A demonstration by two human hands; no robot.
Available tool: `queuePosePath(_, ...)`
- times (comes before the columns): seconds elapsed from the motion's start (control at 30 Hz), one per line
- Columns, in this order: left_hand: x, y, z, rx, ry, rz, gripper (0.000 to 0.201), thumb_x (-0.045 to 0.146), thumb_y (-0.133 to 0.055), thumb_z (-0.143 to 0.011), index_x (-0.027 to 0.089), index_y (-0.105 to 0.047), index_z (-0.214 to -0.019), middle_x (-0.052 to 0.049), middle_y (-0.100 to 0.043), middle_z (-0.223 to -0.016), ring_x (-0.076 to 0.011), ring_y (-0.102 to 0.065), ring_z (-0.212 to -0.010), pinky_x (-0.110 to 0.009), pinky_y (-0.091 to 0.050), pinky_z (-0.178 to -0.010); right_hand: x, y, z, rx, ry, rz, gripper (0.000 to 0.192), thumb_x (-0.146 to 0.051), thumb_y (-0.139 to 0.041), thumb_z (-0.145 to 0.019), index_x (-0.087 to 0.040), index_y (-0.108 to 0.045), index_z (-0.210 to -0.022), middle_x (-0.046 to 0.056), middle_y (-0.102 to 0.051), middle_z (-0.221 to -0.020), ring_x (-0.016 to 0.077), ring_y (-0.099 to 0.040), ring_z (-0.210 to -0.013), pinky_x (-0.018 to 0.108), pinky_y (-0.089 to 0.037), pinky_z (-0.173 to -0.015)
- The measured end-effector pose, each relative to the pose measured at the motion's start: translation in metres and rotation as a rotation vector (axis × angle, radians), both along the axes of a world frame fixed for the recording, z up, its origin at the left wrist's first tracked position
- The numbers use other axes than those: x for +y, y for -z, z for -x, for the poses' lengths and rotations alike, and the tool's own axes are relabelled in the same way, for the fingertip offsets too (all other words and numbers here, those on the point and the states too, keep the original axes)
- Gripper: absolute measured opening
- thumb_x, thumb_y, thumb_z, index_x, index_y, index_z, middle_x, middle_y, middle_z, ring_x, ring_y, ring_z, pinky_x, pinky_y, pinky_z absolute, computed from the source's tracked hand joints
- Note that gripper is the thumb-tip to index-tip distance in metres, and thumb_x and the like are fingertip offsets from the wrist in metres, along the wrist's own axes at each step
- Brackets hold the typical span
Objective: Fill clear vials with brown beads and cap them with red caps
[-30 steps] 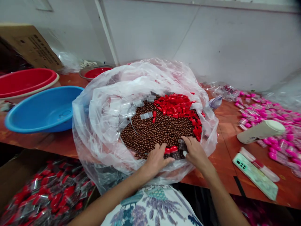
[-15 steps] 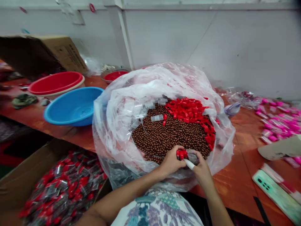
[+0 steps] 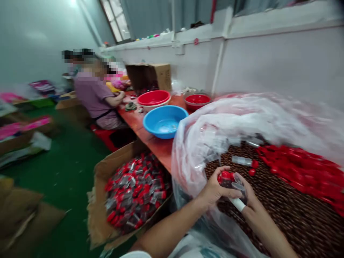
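Two hands' fingers, left hand point(image 3: 213, 188) and right hand point(image 3: 248, 197), gripping two red-capped vials point(image 3: 228, 179).

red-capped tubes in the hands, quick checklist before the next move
1. Left hand grips the red-capped tubes: ok.
2. Right hand steadies a clear tube: ok.
3. Caps pushed fully home: cannot tell, fingers cover them.
4. Cardboard box of capped tubes open beside the table: ok.
5. Brown beads within reach in the plastic bag: ok.
6. Loose red caps at hand: ok.
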State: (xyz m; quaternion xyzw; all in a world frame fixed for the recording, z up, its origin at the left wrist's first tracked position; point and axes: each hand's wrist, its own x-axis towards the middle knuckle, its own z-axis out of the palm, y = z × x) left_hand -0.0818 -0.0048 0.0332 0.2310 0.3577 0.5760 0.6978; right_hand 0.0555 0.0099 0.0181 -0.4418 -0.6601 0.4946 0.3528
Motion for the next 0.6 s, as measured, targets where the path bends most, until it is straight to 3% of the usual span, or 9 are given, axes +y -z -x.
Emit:
queuePosePath(0.1, -0.026, 0.014, 0.055, -0.131, -0.155, 0.001, 0.081, 0.005, -0.078, -0.042, 0.022, -0.051, -0.117, -0.004, -0.064, -0.090, -0.0151, -0.060, -0.069, -0.024, -0.046, -0.062, -0.008, 0.004, 0.061, -0.054, -0.228, -0.198, 0.069, -0.029, -0.056, -0.073, -0.026, -0.029, -0.136, 0.008, -0.031, -0.140, 0.0278, -0.027, -0.130, 0.049, -0.019, -0.107)
queuePosePath(0.17, -0.051, 0.031, 0.087, -0.236, -0.328, -0.007, 0.070, 0.010, -0.076, -0.048, 0.020, -0.054, -0.114, -0.005, -0.066, -0.091, -0.0171, -0.062, -0.072, -0.026, -0.048, -0.064, -0.021, 0.004, 0.104, -0.078, -0.379, -0.267, 0.074, -0.029, -0.056, -0.075, -0.025, -0.020, -0.140, 0.009, -0.024, -0.144, 0.0277, -0.021, -0.132, 0.050, -0.017, -0.107)
queuePosePath(0.3, -0.103, 0.062, 0.149, -0.314, -0.710, 0.042, 0.042, 0.025, -0.066, -0.066, 0.017, -0.058, -0.107, -0.007, -0.068, -0.093, -0.0217, -0.065, -0.080, -0.029, -0.052, -0.066, -0.049, -0.007, 0.163, -0.095, -0.680, -0.214, 0.080, -0.029, -0.057, -0.078, -0.020, -0.011, -0.142, 0.009, -0.017, -0.147, 0.0236, -0.015, -0.135, 0.044, -0.018, -0.109)
queuePosePath(0.4, -0.132, 0.078, 0.199, -0.276, -0.855, 0.135, 0.039, 0.018, -0.060, -0.071, 0.019, -0.057, -0.110, -0.006, -0.069, -0.088, -0.0202, -0.066, -0.075, -0.029, -0.053, -0.062, -0.057, -0.015, 0.173, -0.079, -0.834, -0.108, 0.070, -0.029, -0.054, -0.081, -0.023, -0.019, -0.140, 0.006, -0.029, -0.144, 0.0195, -0.029, -0.131, 0.037, -0.026, -0.107)
queuePosePath(0.5, -0.141, 0.095, 0.251, -0.164, -0.992, 0.347, 0.034, 0.011, -0.060, -0.069, 0.017, -0.059, -0.102, -0.002, -0.068, -0.073, -0.0166, -0.065, -0.062, -0.029, -0.053, -0.059, -0.055, -0.018, 0.162, -0.127, -0.889, -0.011, 0.065, -0.029, -0.056, -0.080, -0.028, -0.026, -0.138, 0.004, -0.044, -0.135, 0.0196, -0.045, -0.120, 0.035, -0.035, -0.101)
queuePosePath(0.6, -0.128, 0.111, 0.294, 0.205, -0.968, 0.473, 0.031, 0.015, -0.063, -0.068, 0.016, -0.059, -0.098, -0.002, -0.066, -0.074, -0.0180, -0.064, -0.069, -0.031, -0.053, -0.061, -0.048, -0.018, 0.144, -0.147, -0.844, 0.047, 0.062, -0.028, -0.057, -0.079, -0.030, -0.031, -0.136, 0.003, -0.052, -0.128, 0.0193, -0.056, -0.105, 0.032, -0.044, -0.090)
